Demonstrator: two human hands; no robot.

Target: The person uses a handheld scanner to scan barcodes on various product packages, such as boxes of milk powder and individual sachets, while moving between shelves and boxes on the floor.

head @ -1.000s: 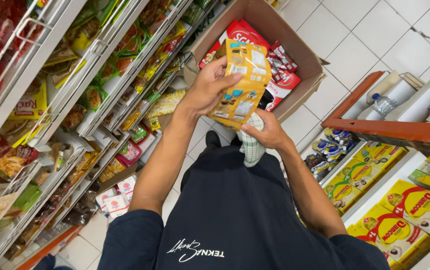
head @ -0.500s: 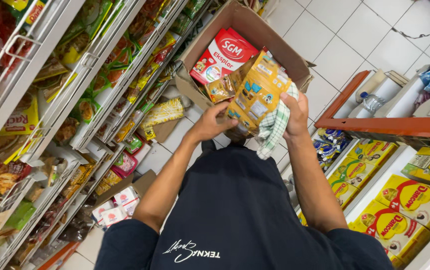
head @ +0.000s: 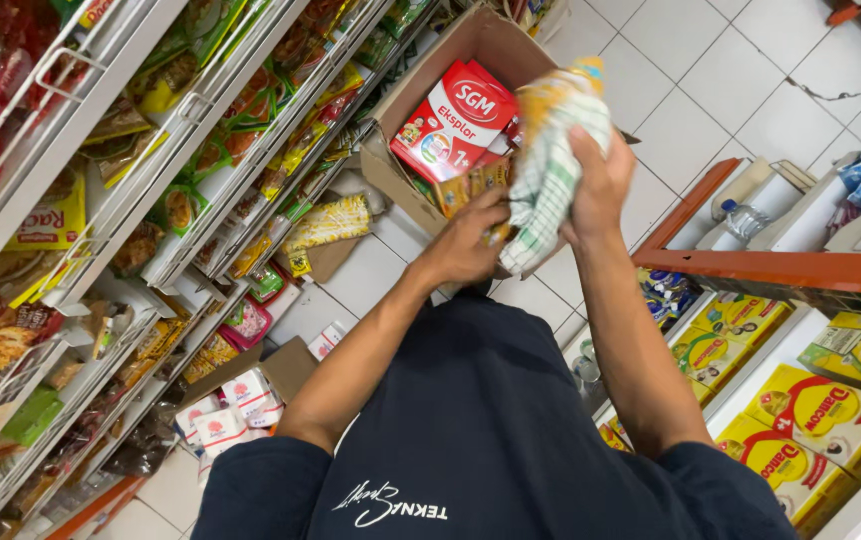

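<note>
A shop aisle with a white tiled floor [head: 710,60] runs away from the camera, seen from above over the person's dark shirt. On the left, wire shelves [head: 150,170] hold rows of snack and noodle packets, and small white cartons [head: 220,415] lie on the floor near their foot. Far in the middle stands an open cardboard box [head: 430,80] with a red milk-powder carton [head: 455,120] lying in it. The left hand [head: 465,245] reaches to the near edge of that box, fingers curled around a yellow package [head: 475,185] whose lower part is hidden. Just beside it, the right hand [head: 600,185] is clamped on a white-and-green checked cloth [head: 550,170], held up over the box with something yellow at its top. On the right, an orange shelf edge [head: 780,270] sits above yellow cartons [head: 810,400].
</note>
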